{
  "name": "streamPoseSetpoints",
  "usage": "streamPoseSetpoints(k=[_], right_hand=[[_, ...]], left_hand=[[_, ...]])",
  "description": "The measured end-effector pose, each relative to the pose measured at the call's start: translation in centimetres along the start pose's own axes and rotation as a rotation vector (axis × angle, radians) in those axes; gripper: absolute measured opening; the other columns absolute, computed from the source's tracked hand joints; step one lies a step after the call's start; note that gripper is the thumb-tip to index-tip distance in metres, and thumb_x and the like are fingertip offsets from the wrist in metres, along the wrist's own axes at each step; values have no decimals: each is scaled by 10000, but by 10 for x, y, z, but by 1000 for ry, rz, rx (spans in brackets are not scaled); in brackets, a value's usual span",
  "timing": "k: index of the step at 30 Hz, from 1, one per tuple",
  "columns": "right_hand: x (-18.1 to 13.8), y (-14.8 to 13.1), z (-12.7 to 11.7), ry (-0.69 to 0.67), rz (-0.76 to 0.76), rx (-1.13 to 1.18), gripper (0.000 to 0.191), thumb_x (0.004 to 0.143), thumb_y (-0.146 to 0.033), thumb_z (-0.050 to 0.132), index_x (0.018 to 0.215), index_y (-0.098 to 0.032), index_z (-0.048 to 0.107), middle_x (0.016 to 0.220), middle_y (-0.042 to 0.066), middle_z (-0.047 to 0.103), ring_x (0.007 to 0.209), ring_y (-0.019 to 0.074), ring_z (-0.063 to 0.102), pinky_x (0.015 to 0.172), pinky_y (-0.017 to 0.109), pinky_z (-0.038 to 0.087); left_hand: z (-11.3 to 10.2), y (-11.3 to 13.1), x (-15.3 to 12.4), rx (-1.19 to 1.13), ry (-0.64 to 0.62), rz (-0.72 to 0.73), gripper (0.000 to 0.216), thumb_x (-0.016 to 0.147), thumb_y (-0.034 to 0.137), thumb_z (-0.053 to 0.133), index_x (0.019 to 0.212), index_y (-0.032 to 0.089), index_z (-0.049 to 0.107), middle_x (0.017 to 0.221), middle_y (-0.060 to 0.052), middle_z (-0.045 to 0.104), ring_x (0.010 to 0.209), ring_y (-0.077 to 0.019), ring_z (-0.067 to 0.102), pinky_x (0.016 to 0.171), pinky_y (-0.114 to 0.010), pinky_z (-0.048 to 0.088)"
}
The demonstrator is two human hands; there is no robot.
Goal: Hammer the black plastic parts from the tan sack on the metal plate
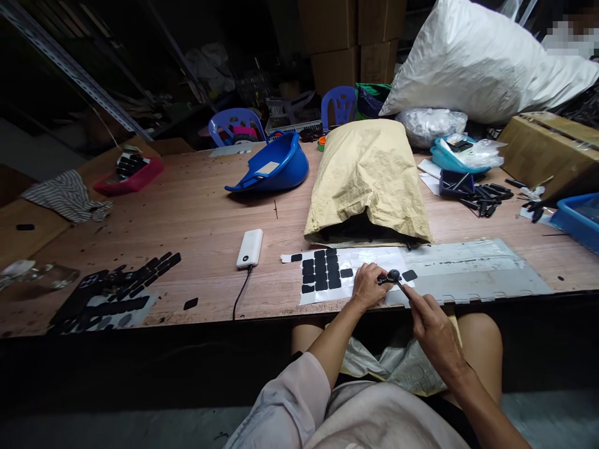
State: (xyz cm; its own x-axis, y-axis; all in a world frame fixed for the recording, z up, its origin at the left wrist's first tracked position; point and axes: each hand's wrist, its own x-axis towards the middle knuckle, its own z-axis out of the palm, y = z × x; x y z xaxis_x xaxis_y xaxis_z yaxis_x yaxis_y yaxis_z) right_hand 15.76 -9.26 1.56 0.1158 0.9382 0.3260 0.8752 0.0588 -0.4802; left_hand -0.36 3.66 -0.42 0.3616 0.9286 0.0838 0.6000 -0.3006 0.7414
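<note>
My left hand [369, 285] rests at the front of the table, its fingers closed on a small black part with a round head [394, 274]. From the lower right, my right hand [434, 327] grips a slim dark rod-shaped tool [403, 289], whose far end meets or overlaps the round head; contact cannot be told. Under my left hand lies a white sheet [349, 257] bearing rows of black rounded pads [321, 270]. One loose black pad [409, 275] sits just right of the held part.
An open yellow-brown sack [369, 168] lies behind the sheet, beside a tilted blue basin [281, 165]. A white power bank [249, 248] with a cable is to the left. Black handle-like pieces [486, 198] lie right. A grey board [477, 274] lines the front edge.
</note>
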Motion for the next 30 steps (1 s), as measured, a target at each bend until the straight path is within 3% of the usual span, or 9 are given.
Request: streamPoseSetpoints(k=[10,14,17,20,23,30], right_hand=[[-1,12,2,70,44,-1,472,1101,-368,408,1466,-298,698,938,55,690,812,197,668,704,293,498],[19,27,-13,210,72,-40,453,1089,-386,453,1437,-260,714,1057,92,734,910,215,680,761,316,504],[44,52,-28,263,212,-225,430,1065,-410,495,1364,-246,757,1107,108,740,866,215,643,685,328,432],[68,82,-35,200,362,-394,396,1032,-381,531,1283,-227,795,1063,119,732,785,204,580,655,338,348],[86,104,-31,114,435,-468,400,1011,-327,537,1277,-187,800,1042,156,714,822,235,570,693,363,352],[117,97,-7,131,470,-459,423,1043,-329,485,1301,-180,785,1138,199,680,1012,306,561,755,395,351]], left_hand=[[-1,2,-1,-17,19,-7,174,779,175,900,879,231,770,988,-36,743,1040,-253,636,998,-405,501],[-2,4,-1,1,2,-9,156,802,194,878,917,233,780,1005,-35,747,1056,-256,639,991,-399,512],[-2,4,-1,18,-4,-3,162,801,189,867,930,231,779,1011,-36,750,1059,-258,641,1000,-404,513],[-1,4,-1,30,2,9,166,794,181,860,927,231,774,1012,-36,752,1052,-261,641,1006,-409,512],[0,4,-1,39,6,16,174,784,185,863,924,228,769,1012,-40,753,1042,-267,638,992,-413,513],[-2,4,-3,48,5,29,216,757,189,883,937,222,769,1012,-47,744,1038,-269,639,994,-420,518]])
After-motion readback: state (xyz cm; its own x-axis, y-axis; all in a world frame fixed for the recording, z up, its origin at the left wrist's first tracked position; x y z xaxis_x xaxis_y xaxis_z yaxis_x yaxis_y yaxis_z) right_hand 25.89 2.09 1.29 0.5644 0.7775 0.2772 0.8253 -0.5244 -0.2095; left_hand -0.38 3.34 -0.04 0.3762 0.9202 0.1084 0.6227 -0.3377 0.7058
